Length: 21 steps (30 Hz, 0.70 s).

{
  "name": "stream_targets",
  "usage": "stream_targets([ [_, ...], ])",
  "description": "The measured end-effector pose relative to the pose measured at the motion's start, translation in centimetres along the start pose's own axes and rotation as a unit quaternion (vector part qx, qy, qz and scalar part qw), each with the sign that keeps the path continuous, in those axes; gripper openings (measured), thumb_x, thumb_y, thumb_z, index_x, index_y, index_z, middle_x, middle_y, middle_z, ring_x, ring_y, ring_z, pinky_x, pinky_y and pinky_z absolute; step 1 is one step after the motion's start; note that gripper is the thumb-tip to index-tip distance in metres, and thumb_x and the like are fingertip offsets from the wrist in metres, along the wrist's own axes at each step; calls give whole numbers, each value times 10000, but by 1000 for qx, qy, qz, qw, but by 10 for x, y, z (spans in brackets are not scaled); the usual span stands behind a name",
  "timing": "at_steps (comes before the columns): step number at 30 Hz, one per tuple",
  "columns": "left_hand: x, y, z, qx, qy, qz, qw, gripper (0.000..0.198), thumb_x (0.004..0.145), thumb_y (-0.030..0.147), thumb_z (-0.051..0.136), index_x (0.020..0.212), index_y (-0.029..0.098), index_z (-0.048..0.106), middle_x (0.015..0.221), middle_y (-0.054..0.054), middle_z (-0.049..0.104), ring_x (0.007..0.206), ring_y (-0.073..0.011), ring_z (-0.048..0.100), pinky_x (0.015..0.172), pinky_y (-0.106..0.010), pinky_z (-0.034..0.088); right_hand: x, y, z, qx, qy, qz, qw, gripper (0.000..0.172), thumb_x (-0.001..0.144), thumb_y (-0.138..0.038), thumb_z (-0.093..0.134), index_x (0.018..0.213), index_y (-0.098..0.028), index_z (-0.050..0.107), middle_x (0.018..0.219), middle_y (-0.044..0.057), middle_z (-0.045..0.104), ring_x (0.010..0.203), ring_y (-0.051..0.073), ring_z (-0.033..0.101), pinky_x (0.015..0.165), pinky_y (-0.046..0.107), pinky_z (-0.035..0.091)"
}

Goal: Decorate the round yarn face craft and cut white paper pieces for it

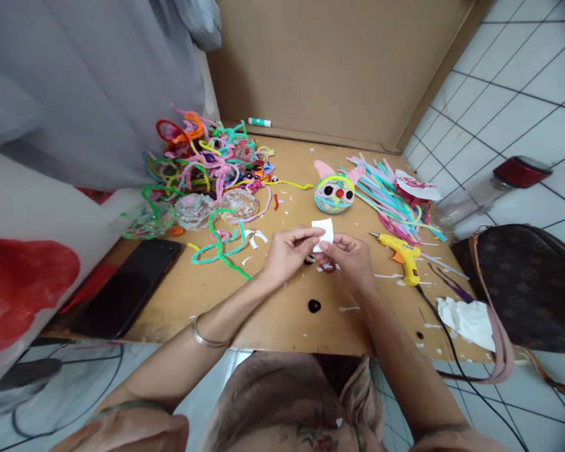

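A small piece of white paper (323, 233) is pinched between my two hands above the middle of the table. My left hand (289, 251) grips its left side with closed fingers, and my right hand (349, 256) holds its lower right edge. Partly covered beneath the hands lie a dark red ring (328, 268) and some white scraps. Closer to me is a small black disc (314, 306). Beyond the hands stands a round animal head (334, 196) with pink ears, black eyes and a red nose. The yellow glue gun (402, 256) lies right of my right hand.
Tangled pipe cleaners (211, 150) and clear balls (194, 210) fill the back left. Loose pipe cleaners (381, 188) lie at the back right. A black phone (132, 285), a brown bag (522, 282), a bottle (480, 194), a glue stick (260, 122) and crumpled tissue (466, 321) are around.
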<state>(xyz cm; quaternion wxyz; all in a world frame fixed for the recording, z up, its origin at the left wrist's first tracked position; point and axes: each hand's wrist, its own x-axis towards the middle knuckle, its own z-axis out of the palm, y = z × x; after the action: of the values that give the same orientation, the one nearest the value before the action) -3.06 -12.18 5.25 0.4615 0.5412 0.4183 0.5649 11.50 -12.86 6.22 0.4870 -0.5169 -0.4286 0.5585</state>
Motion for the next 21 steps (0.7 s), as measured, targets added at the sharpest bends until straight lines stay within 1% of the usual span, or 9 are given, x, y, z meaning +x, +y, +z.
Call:
stream_targets([
  [4,4,1,-5,-9,45,-18,999,181,750,230,729,900,183,818,929,-75,800,778,-167,707,753,-294,578,3,-1,-7,-24,2,-36,999,408,569,-504,849,749,-175,688,627,38,734,517,144,640,537,271,526],
  [6,10,1,-11,-26,77,-28,996,216,730,254,752,922,175,813,910,-72,796,705,-145,682,707,-287,582,5,-3,-15,-100,26,-73,992,316,663,-465,776,760,-179,683,666,44,742,564,159,655,577,287,524],
  [7,13,1,-14,-38,92,-30,995,245,716,269,766,937,171,810,894,-67,793,676,-135,670,688,-285,585,6,-4,-19,-167,46,-93,980,255,705,-423,737,765,-181,681,681,47,742,593,170,660,603,296,517],
  [8,16,1,-17,-52,105,-31,993,276,696,281,784,947,167,805,877,-61,788,658,-130,663,676,-285,589,7,-5,-23,-255,69,-114,958,190,736,-368,704,768,-182,680,696,50,740,629,182,663,630,304,503],
  [10,22,3,-23,-84,123,-33,988,335,646,288,819,954,159,797,862,-52,780,664,-130,670,679,-292,603,8,-7,-28,-445,88,-135,881,86,764,-260,662,782,-179,686,762,70,745,720,210,667,672,313,461],
  [12,26,5,-26,-109,130,-39,985,381,600,284,845,953,152,789,883,-52,778,682,-135,683,690,-303,614,9,-8,-30,-586,62,-131,797,76,785,-194,639,824,-169,699,878,104,748,813,235,664,691,315,422],
  [14,28,6,-28,-125,134,-44,982,408,578,279,859,956,148,782,938,-61,778,706,-139,692,709,-315,622,9,-9,-29,-653,25,-119,747,119,826,-174,607,883,-158,710,983,130,735,883,242,657,701,308,402],
  [16,29,7,-29,-131,136,-44,981,421,572,275,865,963,144,778,944,-64,776,711,-139,694,722,-322,625,8,-10,-26,-676,7,-112,728,160,865,-176,581,946,-152,716,1036,139,722,932,242,650,725,304,403],
  [21,29,5,-30,-120,134,-30,983,399,588,252,855,963,138,776,773,-31,755,634,-119,670,695,-296,618,3,-10,-19,-687,-18,-101,719,254,881,-196,587,1101,-159,708,1087,127,717,993,245,652,765,301,422],
])
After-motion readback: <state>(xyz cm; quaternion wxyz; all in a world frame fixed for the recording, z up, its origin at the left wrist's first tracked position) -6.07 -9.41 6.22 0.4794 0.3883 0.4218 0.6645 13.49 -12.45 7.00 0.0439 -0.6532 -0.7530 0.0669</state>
